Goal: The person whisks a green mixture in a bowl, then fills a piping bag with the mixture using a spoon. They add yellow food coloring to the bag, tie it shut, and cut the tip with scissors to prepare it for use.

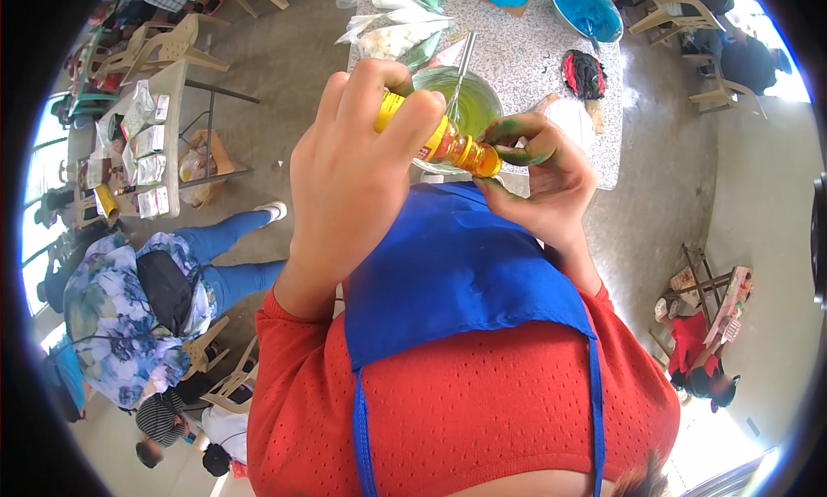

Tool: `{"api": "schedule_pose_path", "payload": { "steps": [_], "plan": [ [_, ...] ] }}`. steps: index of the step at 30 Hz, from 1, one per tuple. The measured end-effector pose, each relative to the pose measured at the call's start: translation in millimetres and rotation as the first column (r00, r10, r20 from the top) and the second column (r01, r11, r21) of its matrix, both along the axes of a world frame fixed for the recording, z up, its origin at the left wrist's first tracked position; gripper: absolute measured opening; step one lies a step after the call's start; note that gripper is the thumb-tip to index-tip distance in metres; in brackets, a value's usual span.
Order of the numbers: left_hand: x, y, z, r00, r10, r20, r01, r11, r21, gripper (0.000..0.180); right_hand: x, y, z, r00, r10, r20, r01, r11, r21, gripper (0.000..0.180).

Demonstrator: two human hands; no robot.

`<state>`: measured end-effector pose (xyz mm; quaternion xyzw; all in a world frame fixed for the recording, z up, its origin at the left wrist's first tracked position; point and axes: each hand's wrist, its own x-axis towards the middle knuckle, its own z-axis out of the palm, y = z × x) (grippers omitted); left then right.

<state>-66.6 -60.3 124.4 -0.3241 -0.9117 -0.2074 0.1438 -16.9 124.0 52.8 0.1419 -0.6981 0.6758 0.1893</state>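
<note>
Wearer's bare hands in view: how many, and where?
2: left hand around the small yellow-labelled orange bottle; right hand, fingers stained green, at the bottle's narrow end. Some fingers are partly hidden.

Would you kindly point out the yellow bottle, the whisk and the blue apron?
Yellow bottle [448, 144]: head view, on its body.
Whisk [466, 60]: head view, on its handle.
Blue apron [469, 277]: head view, on its front.

No wording can be read. The small bottle [472, 155] has a yellow label [389, 111] with a tiny red mark [424, 152], illegible; white packs [151, 140] on the left-hand bench [176, 92] show blurred print.
</note>
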Motion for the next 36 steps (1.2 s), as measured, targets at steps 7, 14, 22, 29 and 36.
{"api": "schedule_pose_path", "payload": {
  "steps": [7, 14, 22, 29, 36],
  "plan": [
    [-17.5, -3.5, 0.1, 0.985, -0.047, 0.168, 0.02, 0.987, 0.157, 0.038, -12.9, -2.7, 7.6, 1.0, -0.001, 0.031, 0.003, 0.998, -0.068, 0.035],
    [-29.5, 19.1, -49.8, 0.727, -0.359, 0.586, -0.121, 0.772, 0.624, 0.039, -25.4, 18.3, 5.8, 0.997, 0.071, 0.033, -0.05, 0.9, -0.433, 0.037],
    [-74.5, 96.1, -183.4, 0.539, -0.53, 0.655, -0.246, 0.644, 0.724, 0.044, -17.2, 91.4, -13.7, 0.994, -0.004, 0.109, 0.069, 0.802, -0.593, 0.045],
    [-146.7, 193.2, -301.6, 0.866, -0.099, 0.49, -0.125, 0.907, 0.403, 0.042, -5.9, 155.2, -25.6, 0.958, -0.173, 0.229, 0.277, 0.767, -0.579, 0.043],
    [-178.3, 258.0, -419.7, 0.679, -0.03, 0.733, -0.148, 0.973, 0.177, 0.035, 8.2, 216.4, -37.6, 0.911, -0.27, 0.313, 0.407, 0.714, -0.569, 0.042]
  ]
}}
